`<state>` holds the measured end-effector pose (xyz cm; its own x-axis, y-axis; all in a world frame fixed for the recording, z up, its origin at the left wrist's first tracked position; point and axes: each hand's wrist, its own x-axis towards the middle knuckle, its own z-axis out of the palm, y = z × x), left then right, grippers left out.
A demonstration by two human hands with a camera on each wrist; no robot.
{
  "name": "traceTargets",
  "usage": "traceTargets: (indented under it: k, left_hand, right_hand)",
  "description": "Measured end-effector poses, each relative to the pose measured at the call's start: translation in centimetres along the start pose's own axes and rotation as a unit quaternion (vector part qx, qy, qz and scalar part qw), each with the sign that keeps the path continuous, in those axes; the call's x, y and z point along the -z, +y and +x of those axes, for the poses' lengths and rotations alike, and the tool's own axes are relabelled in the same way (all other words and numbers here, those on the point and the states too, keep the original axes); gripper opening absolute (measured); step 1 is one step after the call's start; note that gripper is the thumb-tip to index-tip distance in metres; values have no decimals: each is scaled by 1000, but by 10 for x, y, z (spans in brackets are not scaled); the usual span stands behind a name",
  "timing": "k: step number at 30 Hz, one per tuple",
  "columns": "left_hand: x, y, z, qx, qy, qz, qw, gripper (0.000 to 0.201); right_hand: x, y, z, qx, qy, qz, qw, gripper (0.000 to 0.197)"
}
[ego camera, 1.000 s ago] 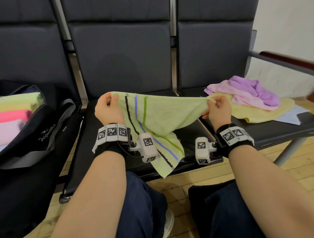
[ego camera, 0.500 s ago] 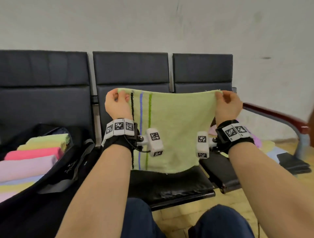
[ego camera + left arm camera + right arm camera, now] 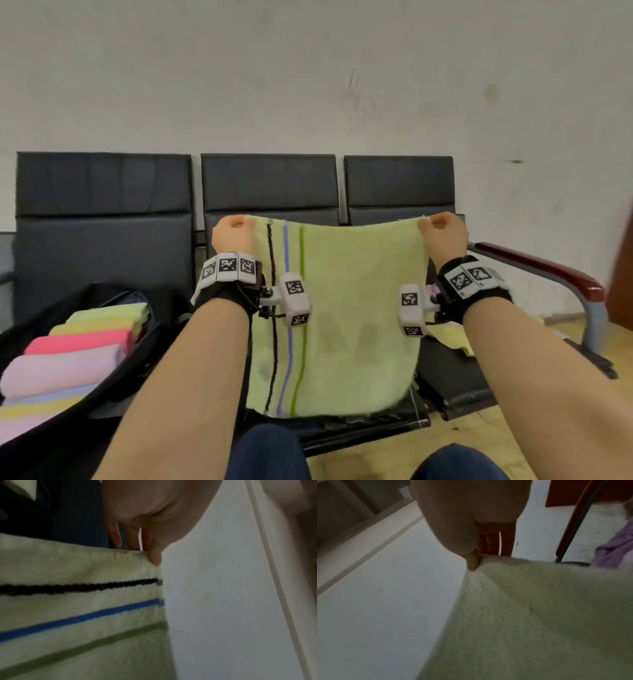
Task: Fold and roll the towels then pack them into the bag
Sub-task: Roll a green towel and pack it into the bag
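Rolled towels [image 3: 73,356] already fill the bag [image 3: 144,346]; both hands, left hand [image 3: 233,236] and right hand [image 3: 443,234], pinch the striped green towel [image 3: 352,318] spread, unfolded; more towels [image 3: 448,337] wait on the seat.

No text, brand or number could be read anywhere. The only signs were black-and-white square code markers on the white blocks of the left wristband [image 3: 228,267] and the right wristband [image 3: 472,277], and on the two small cameras [image 3: 295,301] fixed beside them.
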<state>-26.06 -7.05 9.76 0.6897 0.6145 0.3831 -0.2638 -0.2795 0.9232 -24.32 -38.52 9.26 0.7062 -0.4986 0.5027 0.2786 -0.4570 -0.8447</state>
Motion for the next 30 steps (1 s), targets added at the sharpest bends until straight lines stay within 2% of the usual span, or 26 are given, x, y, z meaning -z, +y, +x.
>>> traceTargets:
  k: [3,9,13,16,18,20,23,28,30]
  left_hand:
    - [1,5,-1,-12,22,-48,999,26]
    - [-2,10,3,1,31,-68,997,26]
    - [-5,9,9,15,16,-29,999,27]
    - [-6,13,11,35,6,-1,999,20]
    - [-6,14,10,53,-13,14,998,16]
    - [-10,13,6,60,-31,26,997,22]
    - [-26,13,-5,43,-83,14,995,11]
    - [-54,25,-34,53,-209,-84,973,10]
    - [-60,30,-42,45,-238,-114,964,9]
  right_hand:
    - [3,-5,-3,23,43,15,999,22]
    - [0,-10,-8,46,38,37,998,25]
    - [2,-10,-3,17,28,19,999,26]
    - [0,-9,4,-31,-5,0,1000,21]
    - [-3,-8,8,-72,-33,-26,997,23]
    - [-7,-7,8,-117,-64,-33,991,19]
    - [-16,-15,-4,-166,-125,65,976,29]
    - [-25,-44,-36,-95,-221,154,958,6]
    - [-27,-50,-43,-78,-239,179,951,6]
